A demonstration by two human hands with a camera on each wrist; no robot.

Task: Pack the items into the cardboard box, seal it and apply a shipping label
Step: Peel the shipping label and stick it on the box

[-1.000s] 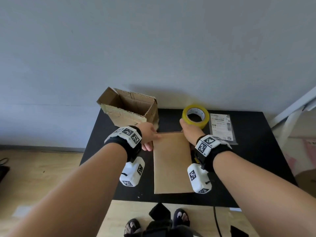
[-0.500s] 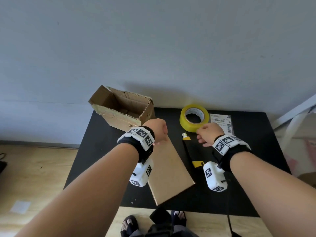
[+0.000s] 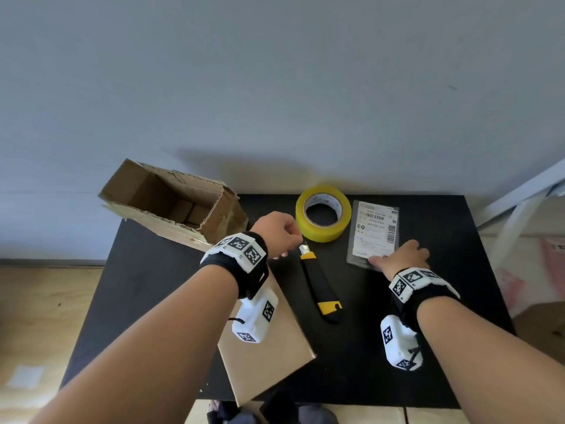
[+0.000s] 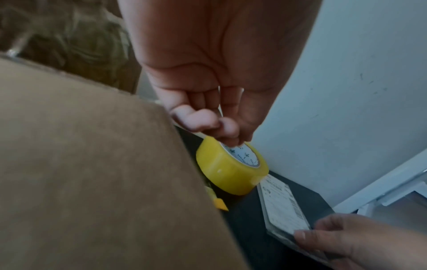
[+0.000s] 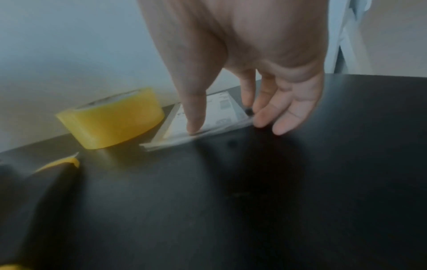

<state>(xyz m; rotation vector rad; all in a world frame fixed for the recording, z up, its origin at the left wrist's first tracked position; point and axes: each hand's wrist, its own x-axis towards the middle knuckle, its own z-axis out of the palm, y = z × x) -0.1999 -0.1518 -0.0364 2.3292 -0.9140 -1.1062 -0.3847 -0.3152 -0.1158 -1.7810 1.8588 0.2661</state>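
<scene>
An open cardboard box (image 3: 171, 206) lies tilted at the table's back left, with small brown items inside. My left hand (image 3: 279, 232) has its fingers (image 4: 203, 120) curled at the far corner of a flat brown package (image 3: 266, 347), which is raised at a slant; the thumb is hidden. My right hand (image 3: 400, 255) rests on the shipping label (image 3: 374, 231) in its clear sleeve. In the right wrist view the thumb (image 5: 196, 117) presses the label (image 5: 219, 113) near its front edge, and straight fingers touch its right edge. A yellow tape roll (image 3: 323, 212) stands between the hands.
A black and yellow utility knife (image 3: 321, 289) lies on the black table (image 3: 443, 362), blade tip showing, just right of the brown package. The wall runs along the table's back edge. The package's near end overhangs the table's front edge. A white frame stands at the far right.
My left hand has swung the brown package round to the left and uncovered the knife. My right hand left the package and moved right onto the label.
</scene>
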